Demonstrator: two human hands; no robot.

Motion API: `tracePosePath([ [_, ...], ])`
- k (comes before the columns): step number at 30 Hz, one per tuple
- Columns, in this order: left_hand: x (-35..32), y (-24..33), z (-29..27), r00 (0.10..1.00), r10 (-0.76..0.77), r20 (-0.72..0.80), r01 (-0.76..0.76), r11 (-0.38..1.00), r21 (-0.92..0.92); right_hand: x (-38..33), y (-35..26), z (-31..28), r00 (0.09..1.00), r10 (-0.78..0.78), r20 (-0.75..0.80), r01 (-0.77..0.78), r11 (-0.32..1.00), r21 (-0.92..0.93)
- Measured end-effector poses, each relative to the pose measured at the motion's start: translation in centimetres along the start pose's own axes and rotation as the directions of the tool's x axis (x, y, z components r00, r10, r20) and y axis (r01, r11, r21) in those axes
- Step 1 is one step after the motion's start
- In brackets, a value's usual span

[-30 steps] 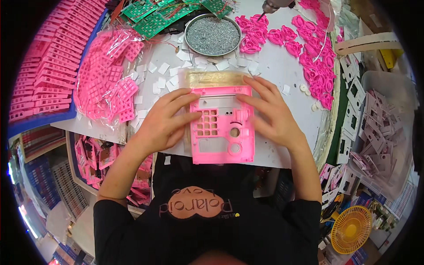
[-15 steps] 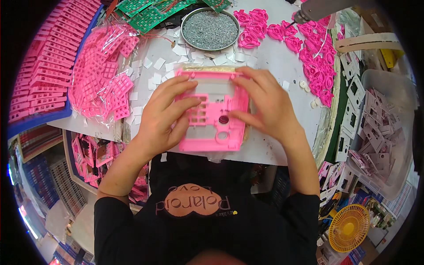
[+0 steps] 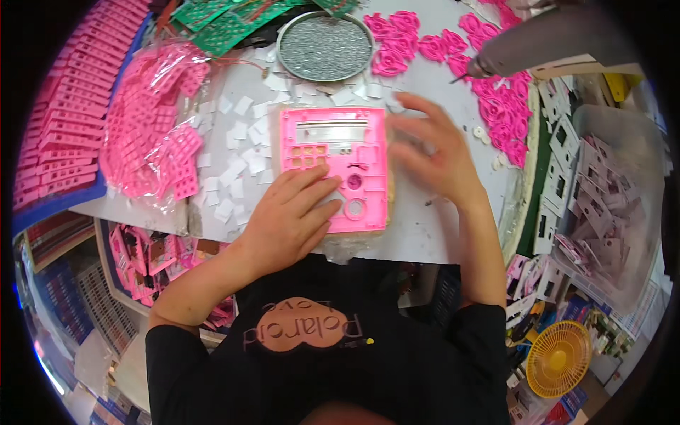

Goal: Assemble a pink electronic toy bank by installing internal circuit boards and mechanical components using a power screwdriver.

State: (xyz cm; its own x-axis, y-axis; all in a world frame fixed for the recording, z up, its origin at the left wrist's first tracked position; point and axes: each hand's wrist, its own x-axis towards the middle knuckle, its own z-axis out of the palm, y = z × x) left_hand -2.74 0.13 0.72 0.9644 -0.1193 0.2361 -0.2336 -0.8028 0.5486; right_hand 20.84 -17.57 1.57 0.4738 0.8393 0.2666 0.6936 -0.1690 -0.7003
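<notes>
A pink plastic casing panel lies flat on a beige pad wrapped in clear film. It has a long slot at its far end, a block of square holes on the left and two round openings lower down. My left hand rests on the panel's lower left part, fingers stretched over it and hiding some of the square holes. Just off the panel's right edge, my right hand is raised with fingers apart, blurred by motion and holding nothing I can see. A grey power screwdriver hangs at the upper right, bit pointing left.
Beyond the panel stand a round tin of small screws and green circuit boards. Pink round parts lie to the right, bagged pink keypads and stacked pink casings to the left. White paper squares are scattered between.
The panel has come down flat onto the pad. My right hand has let go of it and moved off to the right. My left hand has slid lower on it, fingers now lying across it.
</notes>
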Motion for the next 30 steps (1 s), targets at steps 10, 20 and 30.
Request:
tracePosePath([
  [10,0.4,0.4,0.1,0.998,-0.042,-0.038,0.042,0.999,-0.012,-7.1,-0.3,-3.1,0.94,0.339,0.024,-0.293,0.845,-0.448],
  [20,2.1,4.0,-1.7,0.943,-0.313,0.111,0.325,0.799,-0.506,-4.3,-8.1,0.7,0.98,-0.136,0.143,0.133,0.991,0.026],
  [30,0.6,2.8,-1.2,0.935,-0.354,0.007,0.314,0.822,-0.475,-4.6,-7.9,3.8,0.998,0.048,-0.032,-0.05,0.995,-0.087],
])
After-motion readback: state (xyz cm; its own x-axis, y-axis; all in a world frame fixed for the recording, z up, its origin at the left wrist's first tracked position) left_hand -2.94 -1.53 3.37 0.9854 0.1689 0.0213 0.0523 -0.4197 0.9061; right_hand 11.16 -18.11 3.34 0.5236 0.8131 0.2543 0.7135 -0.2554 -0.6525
